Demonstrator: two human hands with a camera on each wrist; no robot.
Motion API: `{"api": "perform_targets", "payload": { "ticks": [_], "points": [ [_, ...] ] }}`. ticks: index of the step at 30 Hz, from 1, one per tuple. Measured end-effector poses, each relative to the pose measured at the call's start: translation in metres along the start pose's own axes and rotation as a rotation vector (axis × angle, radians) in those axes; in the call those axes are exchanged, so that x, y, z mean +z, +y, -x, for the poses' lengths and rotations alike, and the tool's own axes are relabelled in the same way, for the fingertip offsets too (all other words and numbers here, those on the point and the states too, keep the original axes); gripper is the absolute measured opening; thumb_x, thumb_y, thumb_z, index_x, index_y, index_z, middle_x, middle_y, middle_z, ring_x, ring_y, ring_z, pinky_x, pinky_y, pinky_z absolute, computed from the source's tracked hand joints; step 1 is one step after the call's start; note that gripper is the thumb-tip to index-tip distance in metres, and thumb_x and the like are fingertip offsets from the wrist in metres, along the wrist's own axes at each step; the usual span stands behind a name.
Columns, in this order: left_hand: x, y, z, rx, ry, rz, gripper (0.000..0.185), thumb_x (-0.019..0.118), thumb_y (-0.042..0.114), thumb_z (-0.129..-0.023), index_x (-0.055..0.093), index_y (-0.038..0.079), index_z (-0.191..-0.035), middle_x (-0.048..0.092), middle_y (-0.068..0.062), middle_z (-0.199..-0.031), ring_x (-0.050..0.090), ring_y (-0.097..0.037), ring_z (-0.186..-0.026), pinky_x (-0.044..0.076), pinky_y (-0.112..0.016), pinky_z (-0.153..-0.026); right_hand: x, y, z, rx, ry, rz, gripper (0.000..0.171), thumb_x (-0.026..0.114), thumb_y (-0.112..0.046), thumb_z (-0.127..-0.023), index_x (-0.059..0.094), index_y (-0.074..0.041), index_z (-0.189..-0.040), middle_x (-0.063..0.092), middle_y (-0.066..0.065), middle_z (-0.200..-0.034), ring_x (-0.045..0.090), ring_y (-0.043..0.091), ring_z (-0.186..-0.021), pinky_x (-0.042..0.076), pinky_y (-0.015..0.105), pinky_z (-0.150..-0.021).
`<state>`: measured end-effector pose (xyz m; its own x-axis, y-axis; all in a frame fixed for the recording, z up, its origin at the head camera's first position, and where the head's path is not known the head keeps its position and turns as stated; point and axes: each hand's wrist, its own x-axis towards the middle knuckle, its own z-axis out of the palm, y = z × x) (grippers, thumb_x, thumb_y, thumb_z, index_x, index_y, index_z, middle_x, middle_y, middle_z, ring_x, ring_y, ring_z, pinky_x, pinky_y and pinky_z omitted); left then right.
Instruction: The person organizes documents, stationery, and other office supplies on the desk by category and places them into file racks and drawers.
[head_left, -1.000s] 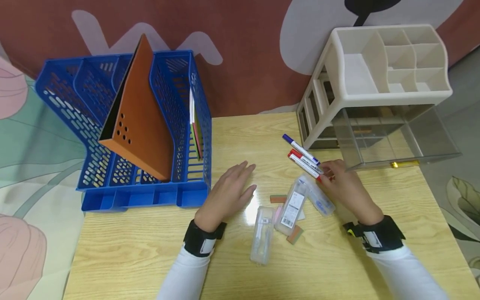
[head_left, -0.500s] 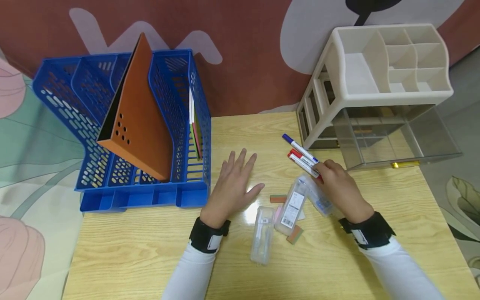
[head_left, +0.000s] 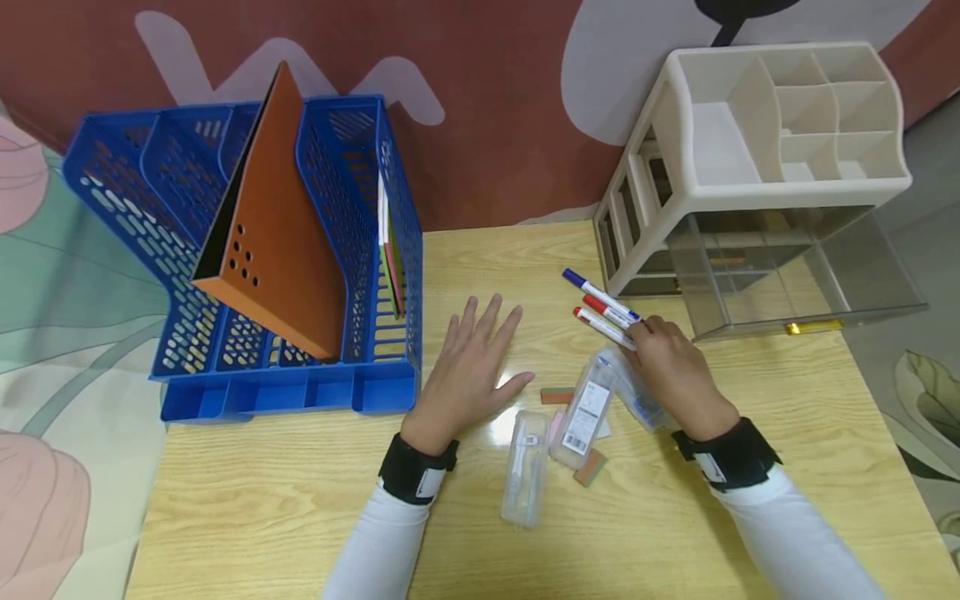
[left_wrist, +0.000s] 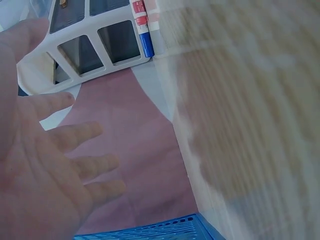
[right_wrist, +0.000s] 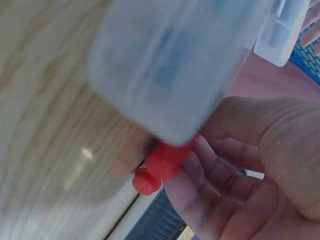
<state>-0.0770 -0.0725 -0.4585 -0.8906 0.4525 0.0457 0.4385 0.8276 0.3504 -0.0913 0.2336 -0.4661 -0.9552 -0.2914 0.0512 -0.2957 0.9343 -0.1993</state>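
Centrally, your right hand (head_left: 678, 373) pinches the near end of a red-capped marker (head_left: 606, 328); your left hand (head_left: 465, 379), fingers spread, holding nothing, lies leftward, apart.

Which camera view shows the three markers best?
The head view: all three markers appear, though the right hand hides some ends. Left wrist: cropped by the top edge. Right wrist: only red parts by the fingers.

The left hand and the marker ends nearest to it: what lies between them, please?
In the head view, only bare wooden table lies between the left hand and the nearest ends of the three markers.
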Motion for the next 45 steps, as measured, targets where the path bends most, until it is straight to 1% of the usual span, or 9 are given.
{"api": "perform_targets", "payload": {
  "ticks": [9,15,21,28,31,34,38,42,45],
  "points": [
    [-0.007,-0.003,0.001,0.021,0.040,-0.007,0.084,0.055,0.061,-0.100,0.022,0.021,-0.166,0.019,-0.015,-0.172,0.008,-0.043,-0.160,0.018,-0.064,-0.126,-0.014,-0.012,0.007,0.028,0.045,-0.037,0.033,0.078,0.000,-0.088,0.062,0.013,-0.114,0.062,0.030,-0.104,0.063,0.040,-0.089,0.059,0.055,-0.074],
    [-0.012,-0.002,0.003,0.033,0.071,-0.016,0.083,0.057,0.060,-0.099,0.027,0.019,-0.165,0.022,-0.016,-0.171,0.012,-0.044,-0.159,0.022,-0.065,-0.124,-0.029,-0.027,0.018,-0.030,0.087,-0.067,0.034,0.078,0.005,-0.085,0.061,0.014,-0.112,0.062,0.029,-0.100,0.066,0.036,-0.083,0.062,0.053,-0.071],
    [-0.015,0.000,0.005,0.028,0.075,-0.017,0.083,0.056,0.060,-0.099,0.027,0.019,-0.165,0.022,-0.015,-0.172,0.012,-0.043,-0.159,0.021,-0.064,-0.125,-0.048,-0.040,0.033,-0.109,0.170,-0.065,0.031,0.079,0.008,-0.081,0.065,0.009,-0.109,0.067,0.023,-0.092,0.066,0.029,-0.074,0.061,0.046,-0.064],
    [-0.017,0.003,0.006,0.025,0.073,-0.005,0.082,0.057,0.059,-0.099,0.027,0.020,-0.165,0.022,-0.015,-0.172,0.011,-0.042,-0.160,0.021,-0.063,-0.125,-0.082,-0.053,0.054,-0.178,0.289,-0.100,0.053,0.084,0.010,-0.075,0.069,-0.001,-0.125,0.072,0.019,-0.103,0.070,0.029,-0.079,0.062,0.048,-0.064],
    [-0.017,0.004,0.007,0.029,0.079,-0.003,0.082,0.058,0.058,-0.100,0.027,0.020,-0.165,0.022,-0.015,-0.172,0.011,-0.042,-0.160,0.021,-0.063,-0.125,-0.093,-0.054,0.060,-0.192,0.336,-0.113,0.043,0.081,0.001,-0.084,0.070,-0.002,-0.126,0.073,0.016,-0.105,0.069,0.027,-0.081,0.060,0.045,-0.064],
    [-0.018,0.004,0.008,0.034,0.083,-0.006,0.081,0.057,0.057,-0.100,0.026,0.020,-0.165,0.023,-0.015,-0.172,0.012,-0.042,-0.159,0.021,-0.064,-0.125,-0.101,-0.054,0.064,-0.191,0.362,-0.126,0.044,0.080,0.000,-0.084,0.071,-0.004,-0.127,0.073,0.013,-0.106,0.069,0.024,-0.083,0.058,0.042,-0.065],
    [-0.018,0.005,0.008,0.038,0.086,-0.011,0.081,0.057,0.057,-0.100,0.026,0.020,-0.165,0.023,-0.015,-0.171,0.012,-0.042,-0.159,0.021,-0.063,-0.125,-0.109,-0.055,0.069,-0.182,0.403,-0.147,0.045,0.079,0.001,-0.084,0.072,-0.005,-0.128,0.073,0.012,-0.106,0.067,0.023,-0.084,0.054,0.031,-0.068],
    [-0.019,0.006,0.009,0.037,0.083,-0.007,0.081,0.058,0.056,-0.100,0.026,0.020,-0.165,0.022,-0.015,-0.172,0.011,-0.042,-0.160,0.021,-0.063,-0.125,-0.117,-0.055,0.072,-0.166,0.480,-0.161,0.033,0.059,-0.025,-0.106,0.073,-0.003,-0.126,0.072,0.016,-0.109,0.067,0.029,-0.091,0.044,0.006,-0.086],
    [-0.019,0.007,0.009,0.037,0.081,-0.002,0.080,0.058,0.055,-0.100,0.026,0.020,-0.165,0.021,-0.014,-0.172,0.010,-0.041,-0.160,0.020,-0.063,-0.125,-0.124,-0.055,0.073,-0.152,0.550,-0.162,0.027,0.060,-0.013,-0.104,0.073,0.001,-0.123,0.071,0.022,-0.109,0.066,0.038,-0.094,0.029,-0.003,-0.100]
  ]
}}
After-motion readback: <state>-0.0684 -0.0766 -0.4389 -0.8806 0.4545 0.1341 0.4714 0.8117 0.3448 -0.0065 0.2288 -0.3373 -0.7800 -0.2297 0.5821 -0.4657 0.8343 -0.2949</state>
